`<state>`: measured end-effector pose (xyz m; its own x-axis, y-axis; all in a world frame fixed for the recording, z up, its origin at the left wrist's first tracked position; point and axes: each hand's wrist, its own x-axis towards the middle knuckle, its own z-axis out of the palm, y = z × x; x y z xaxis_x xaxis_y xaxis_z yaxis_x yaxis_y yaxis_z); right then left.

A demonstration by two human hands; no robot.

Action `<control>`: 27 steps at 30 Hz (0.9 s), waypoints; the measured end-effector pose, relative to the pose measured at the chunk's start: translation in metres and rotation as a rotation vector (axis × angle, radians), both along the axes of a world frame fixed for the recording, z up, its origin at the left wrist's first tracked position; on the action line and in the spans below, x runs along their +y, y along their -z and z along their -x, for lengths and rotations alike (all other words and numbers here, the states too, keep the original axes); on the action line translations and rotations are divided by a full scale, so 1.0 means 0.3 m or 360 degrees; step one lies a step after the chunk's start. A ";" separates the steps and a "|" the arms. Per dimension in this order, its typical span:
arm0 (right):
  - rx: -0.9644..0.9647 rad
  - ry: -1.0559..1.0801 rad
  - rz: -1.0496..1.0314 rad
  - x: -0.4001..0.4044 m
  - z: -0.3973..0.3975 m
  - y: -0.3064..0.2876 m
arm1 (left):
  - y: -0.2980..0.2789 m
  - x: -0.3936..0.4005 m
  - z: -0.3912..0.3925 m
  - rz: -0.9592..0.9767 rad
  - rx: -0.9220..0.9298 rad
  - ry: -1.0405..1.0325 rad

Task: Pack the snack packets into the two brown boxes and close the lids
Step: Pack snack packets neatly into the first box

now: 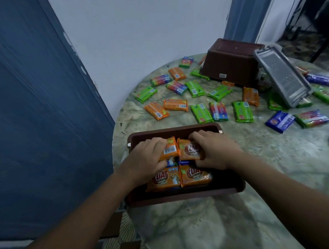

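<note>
An open brown box [227,192] sits on the table right in front of me, holding several orange snack packets. My left hand [146,158] grips an orange packet [171,149] at the box's far left. My right hand [214,150] grips another orange packet [190,149] beside it. Two more orange packets [195,176] lie flat in the near half of the box. A second brown box [230,63] lies upside down at the back of the table. Several loose green, orange, rainbow and blue packets [201,112] are scattered between the boxes.
A grey lid [283,77] leans against the overturned box at the back right. The round marble-patterned table [200,225] ends at its left edge near a blue door [39,128]. A white wall stands behind the table.
</note>
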<state>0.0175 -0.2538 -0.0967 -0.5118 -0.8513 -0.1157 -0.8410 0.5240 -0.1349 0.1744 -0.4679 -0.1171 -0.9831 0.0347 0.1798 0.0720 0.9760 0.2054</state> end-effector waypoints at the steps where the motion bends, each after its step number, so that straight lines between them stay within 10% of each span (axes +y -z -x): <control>1: 0.0051 -0.0030 -0.0039 -0.002 -0.003 0.009 | 0.006 0.000 0.000 0.0009 0.0017 -0.0002; 8: 0.0094 0.0004 -0.0076 -0.006 -0.004 0.029 | -0.002 -0.019 0.011 -0.0255 -0.0207 -0.0276; 27: 0.0197 -0.0153 -0.0126 -0.019 0.013 0.051 | 0.029 -0.026 0.043 0.0421 -0.0412 -0.0119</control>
